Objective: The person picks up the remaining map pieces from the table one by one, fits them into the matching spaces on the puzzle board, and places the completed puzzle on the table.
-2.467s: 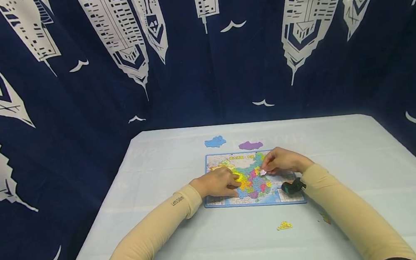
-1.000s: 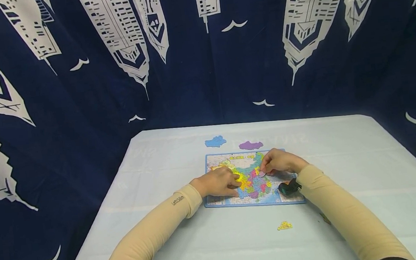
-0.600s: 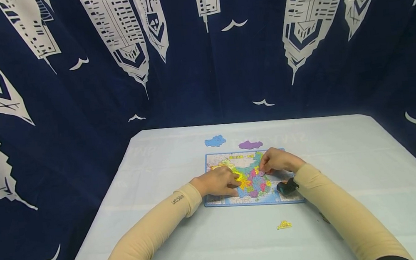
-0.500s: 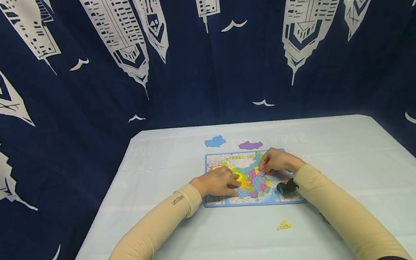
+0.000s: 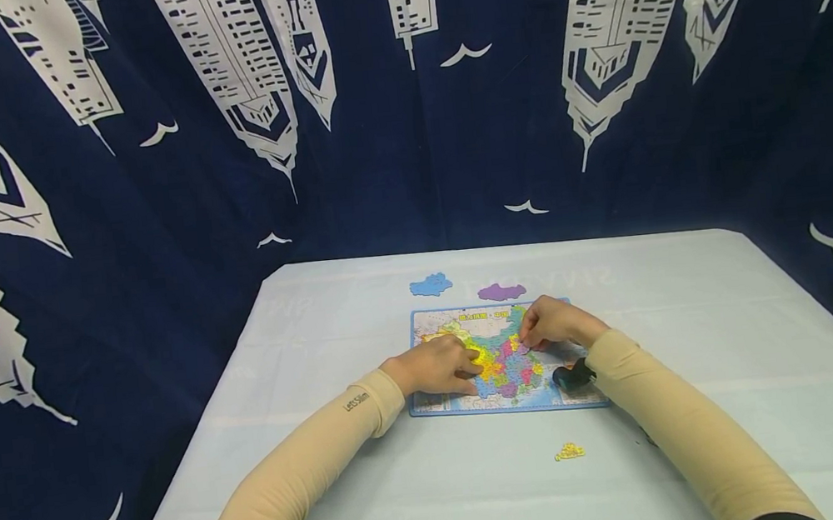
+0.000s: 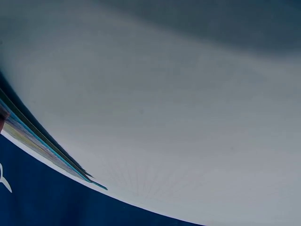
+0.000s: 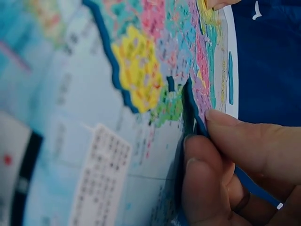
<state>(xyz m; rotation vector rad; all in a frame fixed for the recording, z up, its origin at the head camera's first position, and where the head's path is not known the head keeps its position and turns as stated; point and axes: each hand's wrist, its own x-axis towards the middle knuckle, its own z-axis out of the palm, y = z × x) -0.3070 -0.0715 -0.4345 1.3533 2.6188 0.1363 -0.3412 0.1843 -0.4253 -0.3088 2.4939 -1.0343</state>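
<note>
A map puzzle board (image 5: 476, 412) with a blue rim lies on the white table, many colored pieces set in it. My left hand (image 5: 432, 365) rests on the board's left part, fingers on the map. Over the map's right side, my right hand (image 5: 561, 321) pinches a small purple puzzle piece (image 7: 201, 96) between thumb and fingers. In the right wrist view the piece stands tilted against the map, its dark edge raised, beside a green piece (image 7: 169, 104) and a yellow piece (image 7: 139, 70). The left wrist view shows mostly table and the board's edge (image 6: 56, 149).
Behind the board lie a loose blue piece (image 5: 430, 285) and a loose purple piece (image 5: 501, 292). A yellow piece (image 5: 569, 451) lies in front. Another small dark piece (image 5: 650, 438) is mostly hidden by the right sleeve. A dark patterned curtain (image 5: 392, 162) hangs behind the table.
My right hand has shifted slightly left and brought the purple piece lower against the map; less of the piece now shows. The left hand has stayed in place.
</note>
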